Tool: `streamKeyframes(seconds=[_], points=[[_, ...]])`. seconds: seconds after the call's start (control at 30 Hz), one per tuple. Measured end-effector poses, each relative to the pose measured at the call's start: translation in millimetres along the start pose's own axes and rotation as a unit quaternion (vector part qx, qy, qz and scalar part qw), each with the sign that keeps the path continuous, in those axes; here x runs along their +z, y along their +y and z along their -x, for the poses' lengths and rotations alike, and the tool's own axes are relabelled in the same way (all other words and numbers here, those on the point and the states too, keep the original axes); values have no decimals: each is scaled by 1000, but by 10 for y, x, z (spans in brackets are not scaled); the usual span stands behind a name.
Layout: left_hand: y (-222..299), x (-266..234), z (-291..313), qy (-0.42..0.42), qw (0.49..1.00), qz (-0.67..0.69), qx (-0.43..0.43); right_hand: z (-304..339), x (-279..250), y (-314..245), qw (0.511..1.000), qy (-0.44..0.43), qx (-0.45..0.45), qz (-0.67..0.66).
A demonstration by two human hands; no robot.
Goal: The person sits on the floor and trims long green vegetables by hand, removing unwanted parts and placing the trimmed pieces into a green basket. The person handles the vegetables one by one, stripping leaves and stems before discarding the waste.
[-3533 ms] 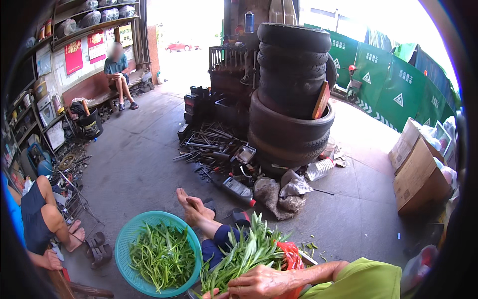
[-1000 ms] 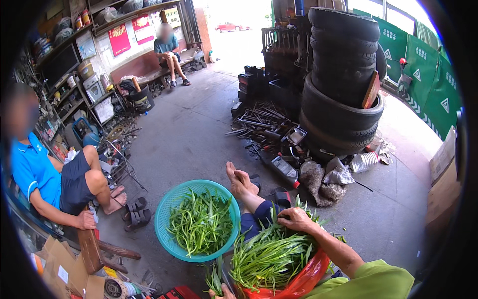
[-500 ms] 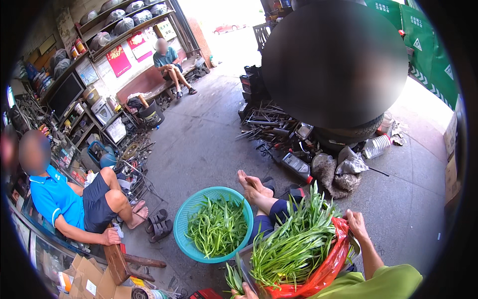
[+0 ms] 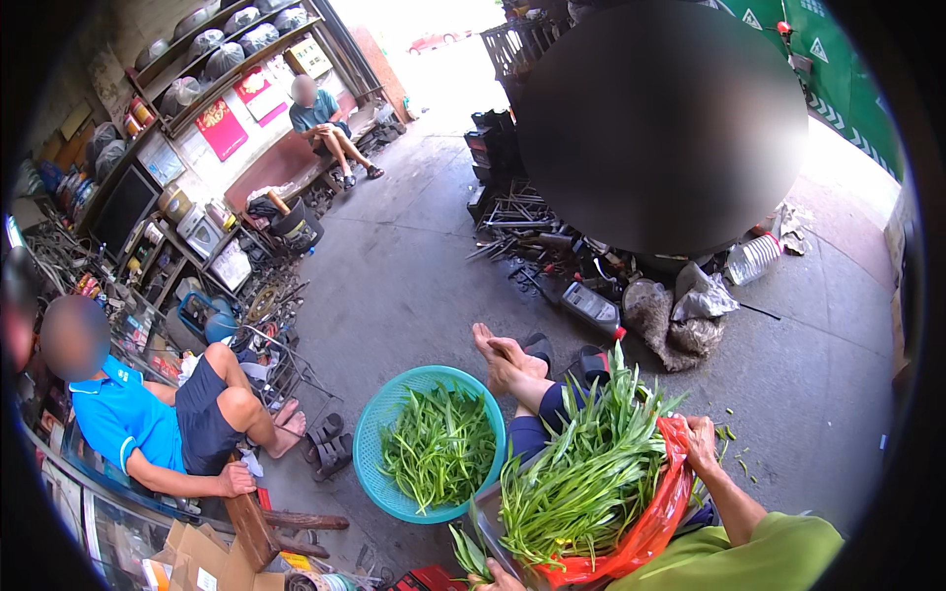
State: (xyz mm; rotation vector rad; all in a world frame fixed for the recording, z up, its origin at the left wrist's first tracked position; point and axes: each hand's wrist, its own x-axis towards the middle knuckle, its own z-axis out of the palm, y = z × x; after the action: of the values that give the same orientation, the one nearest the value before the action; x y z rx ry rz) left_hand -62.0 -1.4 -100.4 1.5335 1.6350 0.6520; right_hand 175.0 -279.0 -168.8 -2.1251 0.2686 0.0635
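A big heap of leafy green stalks [image 4: 581,483] lies on my lap in a shallow grey tray [image 4: 487,520] partly lined with a red plastic bag [image 4: 645,532]. My right hand [image 4: 702,445] is closed on the bag's gathered edge at the right of the heap. At the lower edge, my left hand [image 4: 501,576] is partly cut off, its fingers curled around a few leafy greens [image 4: 467,552] beside the tray's left side. Left of my legs, a turquoise plastic basket [image 4: 370,483] on the floor holds more cut greens [image 4: 439,448].
Small green scraps [image 4: 744,463] lie on the floor at right. Beyond my bare feet [image 4: 512,360] are sandals [image 4: 594,362], a grey bottle [image 4: 591,307] and metal parts. A person in blue [image 4: 128,414] sits at left, hand on a wooden stool [image 4: 251,527]; another [image 4: 320,123] sits farther back.
Green scraps now show on the floor beside my right hand. Both hands keep about the same place at the tray and bag. The view has shifted slightly.
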Motion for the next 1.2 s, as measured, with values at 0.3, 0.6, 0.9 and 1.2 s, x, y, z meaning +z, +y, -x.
streamKeyframes(seconds=[0.3,0.6,0.9,1.2], points=[[-13,-124,-79,52,992,117,11,51,82,-764,993,-71,20,-89],[499,-79,-409,33,996,85,21,41,363,-556,991,-67,60,-101],[123,77,-549,63,997,39,-14,35,291,-722,997,-62,48,-26],[8,-100,-307,108,990,79,51,144,277,-799,998,-46,6,-34]])
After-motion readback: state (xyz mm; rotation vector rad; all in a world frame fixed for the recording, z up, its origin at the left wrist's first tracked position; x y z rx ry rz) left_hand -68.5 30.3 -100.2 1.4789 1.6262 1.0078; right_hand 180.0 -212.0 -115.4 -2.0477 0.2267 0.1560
